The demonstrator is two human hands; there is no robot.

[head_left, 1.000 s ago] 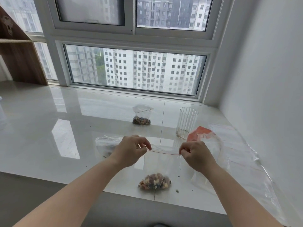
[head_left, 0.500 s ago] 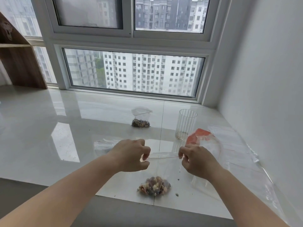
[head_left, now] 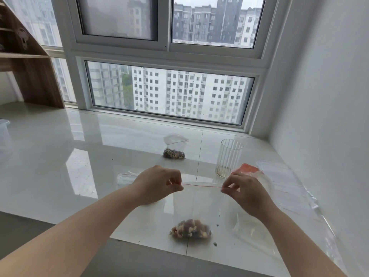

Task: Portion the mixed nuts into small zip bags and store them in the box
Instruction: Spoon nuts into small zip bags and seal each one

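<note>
Clear zip bag [head_left: 191, 208] of mixed nuts [head_left: 190, 231] hangs taut, left hand [head_left: 157, 184] and right hand [head_left: 242, 189] pinching its red seal's ends (likely zipping it).

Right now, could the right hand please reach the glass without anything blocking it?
Probably yes: the glass stands just beyond the right hand with nothing between, though that hand pinches the bag.

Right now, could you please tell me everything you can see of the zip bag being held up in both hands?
The zip bag is small, clear plastic with a thin red zip line along its top, pulled taut. The left hand and right hand pinch its top corners. It hangs upright above the tiled ledge, with mixed nuts bunched at the bottom.
</note>
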